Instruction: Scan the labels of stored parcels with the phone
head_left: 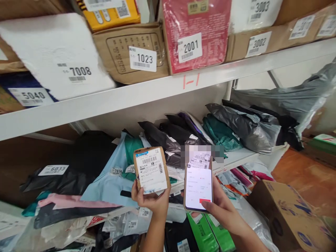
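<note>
My left hand (153, 197) grips a small brown parcel (151, 171) from below, its white shipping label with barcodes turned toward me. To the right of it, my right hand (219, 206) holds a smartphone (198, 185) upright. The lit screen has a camera picture of a label at the top and a form below, with a red button near its lower edge. My right thumb rests at that button. The parcel and the phone are apart, side by side in front of the middle shelf. Part of the area around the phone's top is blurred out.
Above, a white shelf edge (147, 92) carries numbered boxes, among them a red box (196, 24) and a white foam box (60, 59). Bagged parcels (168, 136) in black, grey and green lie behind my hands. Lower right stands a brown carton (286, 217); green boxes (204, 232) sit below.
</note>
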